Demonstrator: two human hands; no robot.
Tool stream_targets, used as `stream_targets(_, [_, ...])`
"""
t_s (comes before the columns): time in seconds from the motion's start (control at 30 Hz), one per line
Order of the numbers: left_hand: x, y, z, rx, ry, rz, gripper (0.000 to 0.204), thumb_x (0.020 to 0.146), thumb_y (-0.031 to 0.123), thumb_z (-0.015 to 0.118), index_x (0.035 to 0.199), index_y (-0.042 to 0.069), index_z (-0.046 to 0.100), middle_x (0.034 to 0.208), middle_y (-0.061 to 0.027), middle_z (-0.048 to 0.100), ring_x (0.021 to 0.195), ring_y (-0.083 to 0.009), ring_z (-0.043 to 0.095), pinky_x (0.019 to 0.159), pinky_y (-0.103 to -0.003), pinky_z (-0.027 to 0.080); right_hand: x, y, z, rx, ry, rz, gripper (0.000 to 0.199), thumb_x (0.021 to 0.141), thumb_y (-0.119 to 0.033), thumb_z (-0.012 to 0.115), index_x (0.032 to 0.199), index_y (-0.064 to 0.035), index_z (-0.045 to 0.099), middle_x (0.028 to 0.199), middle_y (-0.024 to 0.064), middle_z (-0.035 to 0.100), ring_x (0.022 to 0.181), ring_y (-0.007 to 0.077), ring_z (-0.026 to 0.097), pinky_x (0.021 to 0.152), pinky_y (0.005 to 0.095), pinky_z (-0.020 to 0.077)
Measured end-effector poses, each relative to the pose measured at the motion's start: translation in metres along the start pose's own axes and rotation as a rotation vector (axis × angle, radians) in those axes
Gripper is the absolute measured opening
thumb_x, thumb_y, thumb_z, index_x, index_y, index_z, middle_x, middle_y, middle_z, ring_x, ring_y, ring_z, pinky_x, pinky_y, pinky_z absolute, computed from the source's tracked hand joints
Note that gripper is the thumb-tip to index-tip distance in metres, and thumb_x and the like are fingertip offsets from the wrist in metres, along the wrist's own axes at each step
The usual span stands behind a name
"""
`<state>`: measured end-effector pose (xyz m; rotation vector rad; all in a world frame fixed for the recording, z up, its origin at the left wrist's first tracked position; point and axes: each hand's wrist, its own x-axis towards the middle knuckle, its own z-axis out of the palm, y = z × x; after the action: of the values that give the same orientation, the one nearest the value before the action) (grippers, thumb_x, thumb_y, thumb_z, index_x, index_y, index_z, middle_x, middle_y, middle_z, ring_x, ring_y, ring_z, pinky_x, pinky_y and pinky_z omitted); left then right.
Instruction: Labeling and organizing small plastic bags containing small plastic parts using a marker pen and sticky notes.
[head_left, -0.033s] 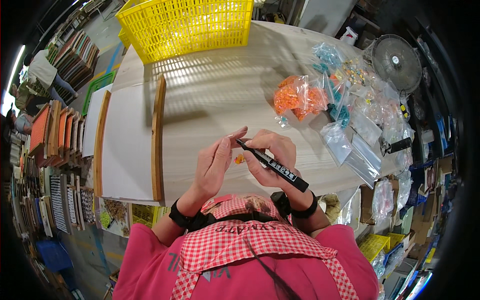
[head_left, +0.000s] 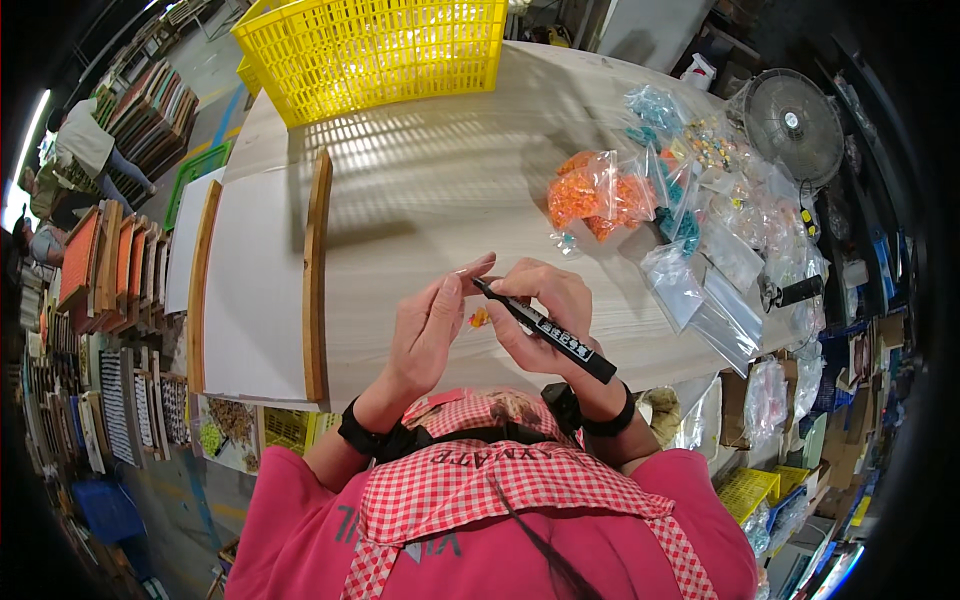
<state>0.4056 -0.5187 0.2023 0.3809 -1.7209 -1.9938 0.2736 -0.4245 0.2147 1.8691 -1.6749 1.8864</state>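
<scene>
A black marker pen (head_left: 560, 342) slants across my right hand (head_left: 545, 300), its thumb and fingers closed around the barrel. The thin tip points up and left, close to the fingers of my left hand (head_left: 428, 325). That left hand is raised with its fingers stretched out and the palm turned toward the pen. Whether something small rests against its fingertips I cannot make out. Between the two hands, a small orange and yellow piece (head_left: 479, 318) shows just above the tabletop, partly covered by the right hand.
Clear bags of orange pieces (head_left: 580, 200) and teal pieces lie to the right, with flat empty bags (head_left: 725, 315) nearer me. A yellow crate (head_left: 380, 70) stands at the back. On the left is a white wood-edged board (head_left: 255, 290). A fan (head_left: 792, 125) stands far right.
</scene>
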Motion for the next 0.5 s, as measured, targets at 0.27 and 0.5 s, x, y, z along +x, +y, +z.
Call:
stream_targets(0.27, [0.0003, -0.0057, 0.0011, 0.062, 0.045, 0.019, 0.041, 0.103, 0.024, 0.033, 0.129, -0.001, 0.052, 0.088, 0.0042, 0.059, 0.059, 0.0008, 0.029, 0.051, -0.016, 0.026, 0.0026, 0.0021, -0.0018, -0.001, -0.033, 0.048, 0.016, 0.071, -0.002, 0.067, 0.082, -0.0038, 0.056, 0.064, 0.0075, 0.056, 0.051, 0.0178, 0.054, 0.047, 0.0268, 0.0414])
stream_targets(0.5, [0.0022, -0.0080, 0.0011, 0.001, 0.055, 0.007, 0.041, 0.103, 0.024, 0.034, 0.128, -0.003, 0.052, 0.082, 0.0041, 0.057, 0.058, 0.0010, 0.028, 0.052, -0.016, 0.025, -0.0007, 0.0061, -0.0006, 0.046, -0.015, 0.036, 0.014, 0.072, 0.002, 0.063, 0.081, -0.0019, 0.054, 0.063, 0.0084, 0.054, 0.049, 0.0165, 0.050, 0.045, 0.0266, 0.0383])
